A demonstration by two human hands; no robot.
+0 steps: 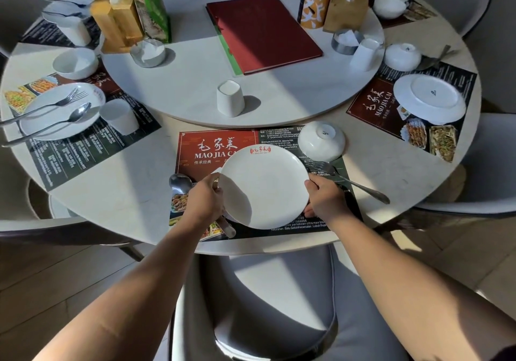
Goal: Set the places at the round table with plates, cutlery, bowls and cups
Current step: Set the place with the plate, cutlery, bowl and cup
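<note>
I hold a white plate (265, 184) with a red logo over the near placemat (212, 148). My left hand (205, 197) grips its left rim and my right hand (325, 197) grips its right rim. The plate looks slightly tilted, its far edge raised. A spoon (180, 183) lies on the mat under my left hand, partly hidden. To the right of the plate a fork (349, 180) lies on the mat. An upturned white bowl (321, 140) sits at the mat's far right corner. A white cup (230, 96) stands on the turntable beyond.
The left place has a plate (60, 110) with fork and spoon, a cup (118, 115) and a bowl (75, 61). The right place has an upturned plate (430, 98) and bowl (402, 56). A red menu (262, 31) lies on the turntable (178, 89). A grey chair (279, 299) stands below me.
</note>
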